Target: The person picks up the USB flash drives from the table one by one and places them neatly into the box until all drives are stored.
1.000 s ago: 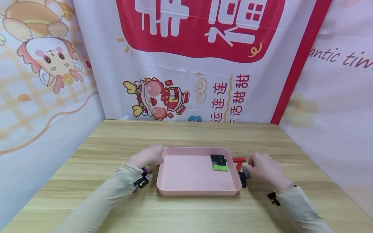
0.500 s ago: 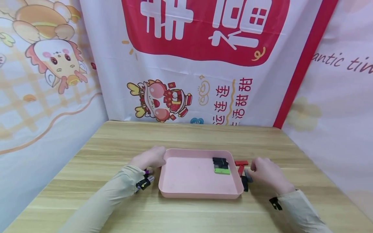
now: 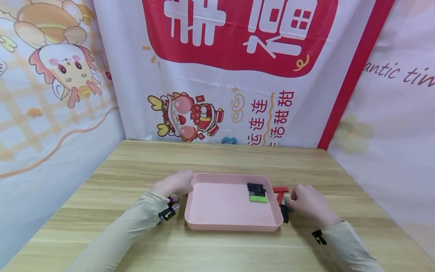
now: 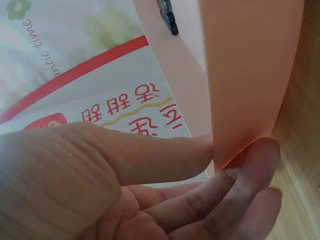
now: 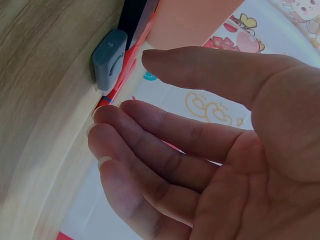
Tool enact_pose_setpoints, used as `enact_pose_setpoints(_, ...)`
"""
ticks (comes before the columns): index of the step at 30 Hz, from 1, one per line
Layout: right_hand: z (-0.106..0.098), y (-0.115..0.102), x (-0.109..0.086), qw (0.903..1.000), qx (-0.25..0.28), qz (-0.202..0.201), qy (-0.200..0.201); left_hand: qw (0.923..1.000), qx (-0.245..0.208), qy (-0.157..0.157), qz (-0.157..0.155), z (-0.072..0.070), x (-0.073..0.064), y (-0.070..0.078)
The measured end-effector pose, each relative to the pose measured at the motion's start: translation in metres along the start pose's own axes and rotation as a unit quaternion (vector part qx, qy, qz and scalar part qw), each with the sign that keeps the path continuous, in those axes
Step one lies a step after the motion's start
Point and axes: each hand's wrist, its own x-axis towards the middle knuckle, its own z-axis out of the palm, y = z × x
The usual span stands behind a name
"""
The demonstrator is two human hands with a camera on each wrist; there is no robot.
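Observation:
A pink tray (image 3: pixel 224 227) sits on the wooden table. At its far left corner my left hand (image 3: pixel 176 183) pinches the wall, thumb on one side and fingers on the other, as the left wrist view shows. Right of the tray, my right hand (image 3: pixel 313 203) hovers with thumb and fingers apart and nothing between them. A small grey piece resembling a USB stick (image 5: pixel 110 57) lies just beyond its fingertips. Beside that lie a black piece (image 3: pixel 284 214) and red sticks (image 3: pixel 280 189). Inside the tray, black sticks (image 3: pixel 255 187) and a green one (image 3: pixel 258 199) lie grouped at the right.
Purple and black small pieces (image 3: pixel 168 212) lie on the table (image 3: pixel 217 251) left of the tray, partly hidden by my left forearm. A printed cloth (image 3: pixel 238 113) hangs behind the table's far edge, with further cloths at both sides.
The head view has shifted slightly, moving the whole scene a little right and down. Both hands, the tray and the small pieces keep their places relative to one another.

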Motion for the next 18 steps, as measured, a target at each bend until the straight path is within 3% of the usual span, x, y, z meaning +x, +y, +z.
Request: enact_pose_setpoints(18, 0.0093, 0.0029, 0.0026, 0.9991, -0.028, -0.024, 0.021, 0.9999, 0.002, -0.007, -0.008, -0.0019, -0.0010, 0.0015)
